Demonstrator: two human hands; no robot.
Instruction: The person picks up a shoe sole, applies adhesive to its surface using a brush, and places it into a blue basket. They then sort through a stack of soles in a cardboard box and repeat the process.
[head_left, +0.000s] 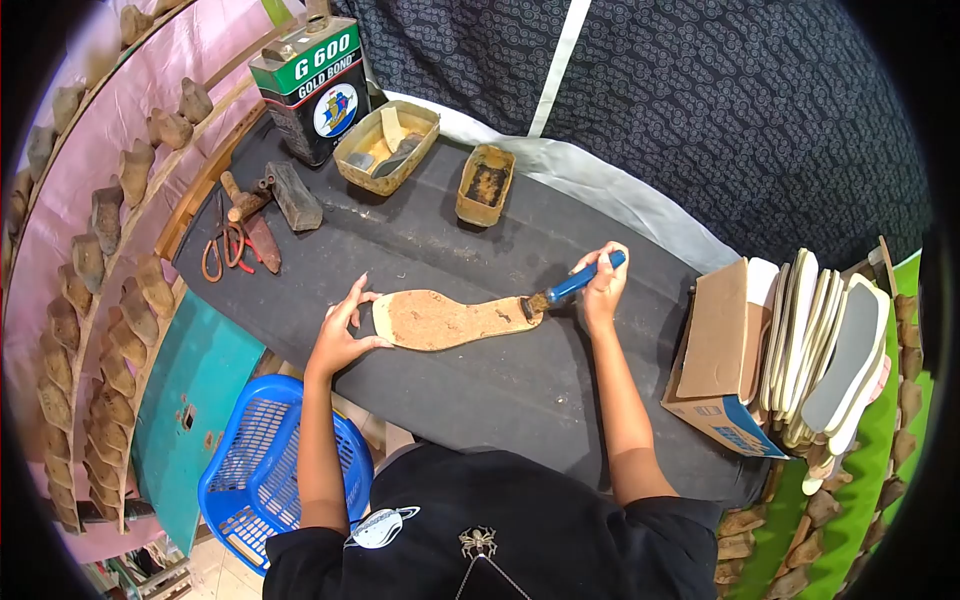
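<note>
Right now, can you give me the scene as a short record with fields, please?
left hand: fingertips press down one end of the insole
right hand: grips a blue-handled brush, bristles on the insole's other end
surface: dark table
behind: glue can, two trays, scissors
right side: box beside stacked insoles
lower left: blue basket

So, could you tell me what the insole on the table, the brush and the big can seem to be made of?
The insole looks like cork or fibreboard: tan, speckled, matte. The brush in the right hand has a glossy blue handle, probably plastic, with dark bristles. The can looks like printed metal, with a shiny top rim.
</note>
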